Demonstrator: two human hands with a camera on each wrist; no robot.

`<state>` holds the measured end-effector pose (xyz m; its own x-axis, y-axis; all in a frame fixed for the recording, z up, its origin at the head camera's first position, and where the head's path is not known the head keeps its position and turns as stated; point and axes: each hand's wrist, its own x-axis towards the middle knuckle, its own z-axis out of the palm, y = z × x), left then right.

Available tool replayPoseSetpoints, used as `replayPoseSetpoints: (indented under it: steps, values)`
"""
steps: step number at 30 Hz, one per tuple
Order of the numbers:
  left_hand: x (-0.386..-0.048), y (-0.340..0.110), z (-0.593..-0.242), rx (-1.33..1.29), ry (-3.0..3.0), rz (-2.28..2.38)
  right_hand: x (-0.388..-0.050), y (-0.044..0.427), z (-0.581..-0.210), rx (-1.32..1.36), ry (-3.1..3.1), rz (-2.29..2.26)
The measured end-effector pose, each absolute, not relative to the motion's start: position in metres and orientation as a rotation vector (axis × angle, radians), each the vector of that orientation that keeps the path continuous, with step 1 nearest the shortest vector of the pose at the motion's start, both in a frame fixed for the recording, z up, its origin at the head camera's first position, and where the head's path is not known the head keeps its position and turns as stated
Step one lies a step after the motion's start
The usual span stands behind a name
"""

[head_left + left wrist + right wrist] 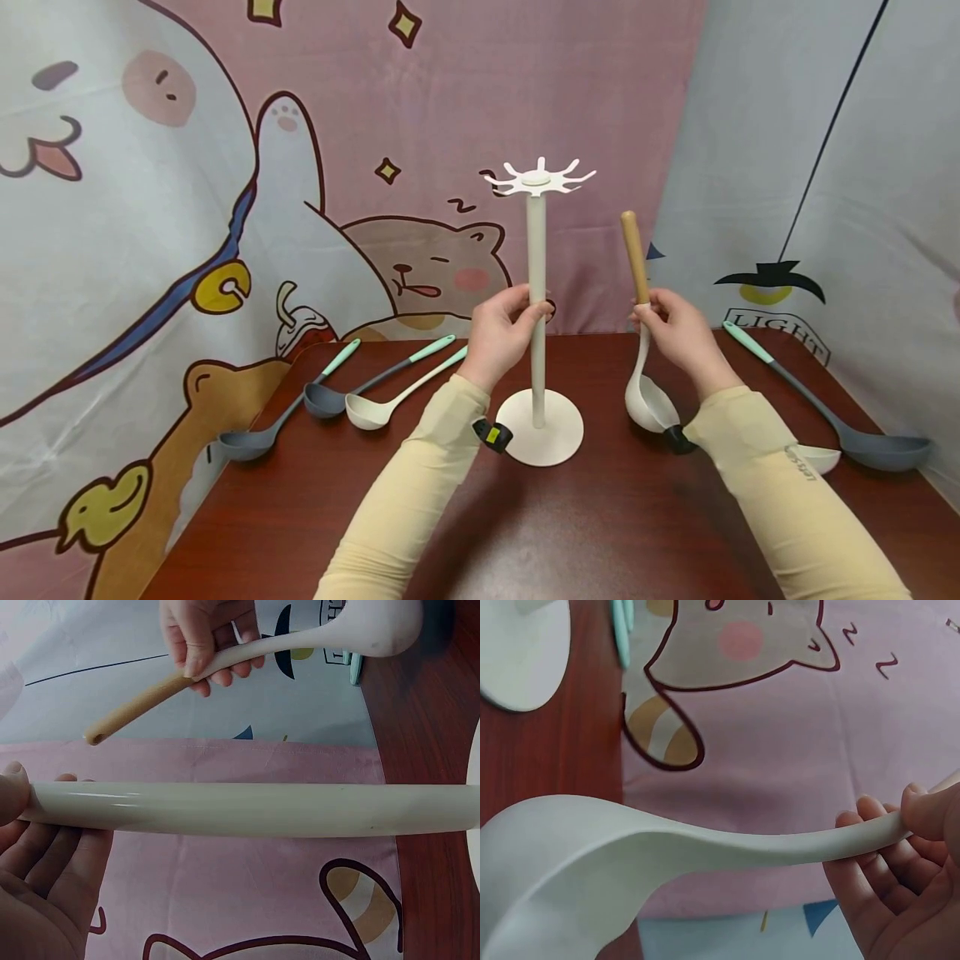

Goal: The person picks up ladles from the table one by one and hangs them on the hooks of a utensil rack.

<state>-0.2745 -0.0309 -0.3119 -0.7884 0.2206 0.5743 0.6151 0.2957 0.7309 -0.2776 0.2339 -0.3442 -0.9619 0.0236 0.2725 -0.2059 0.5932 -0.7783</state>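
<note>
A white utensil stand [537, 250] with a round base and a ring of hooks on top stands upright mid-table. My left hand [501, 329] grips its pole partway up, thumb on one side and fingers on the other. To the right, my right hand [681, 333] pinches a white ladle [651, 404] with a wooden handle [634, 254], near where wood meets white. The ladle is held upright, bowl down, apart from the stand. In the right wrist view the ladle's neck [780, 850] runs out from the fingers. All visible hooks are bare.
Left of the stand lie two grey ladles [250, 444] [326, 402] with mint handles and a white ladle [369, 412]. At the right lie a large grey ladle [885, 450] and a white bowl-shaped piece [819, 458], partly behind my sleeve. A printed cloth [615, 100] hangs behind the table.
</note>
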Motion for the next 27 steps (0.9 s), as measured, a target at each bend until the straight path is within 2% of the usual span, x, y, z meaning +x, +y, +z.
replayPoseSetpoints:
  steps: [27]
  values:
    - [-0.273,-0.029,-0.312,-0.736,-2.190,-1.538,-0.272,0.199,-0.310,0.286,-2.351,1.408]
